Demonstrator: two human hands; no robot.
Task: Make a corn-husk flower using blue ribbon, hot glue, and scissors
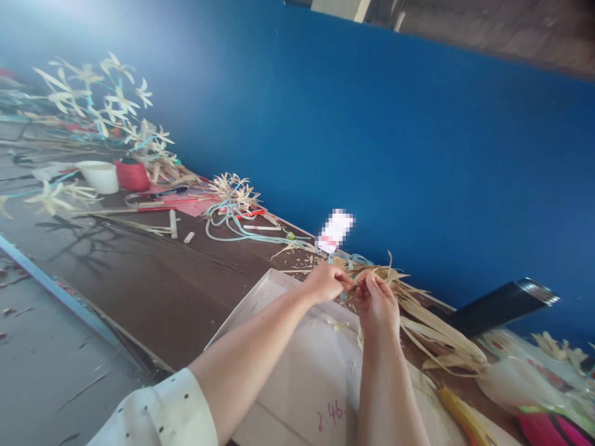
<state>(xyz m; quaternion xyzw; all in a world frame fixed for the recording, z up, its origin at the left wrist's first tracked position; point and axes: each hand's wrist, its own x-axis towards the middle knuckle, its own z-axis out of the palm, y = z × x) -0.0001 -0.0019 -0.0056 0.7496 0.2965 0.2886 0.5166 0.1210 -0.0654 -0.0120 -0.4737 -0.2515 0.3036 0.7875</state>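
Note:
My left hand (328,282) and my right hand (377,305) meet fingertip to fingertip over the far edge of a white board (297,347). Both are closed in a pinch on what looks like a thin pale strip of dried husk; most of it is hidden by the fingers. Just beyond and to the right of my right hand lies a bundle of long dried husk strips (430,325). Small pale scraps (302,259) are scattered left of my left hand.
A blue wall (395,155) borders the brown table (186,291). Pale husk flowers (235,189) with light blue stems, a white cup (100,178) and a red spool (132,175) stand left. A black cylinder (502,306) and yellow-handled tool (465,415) lie right.

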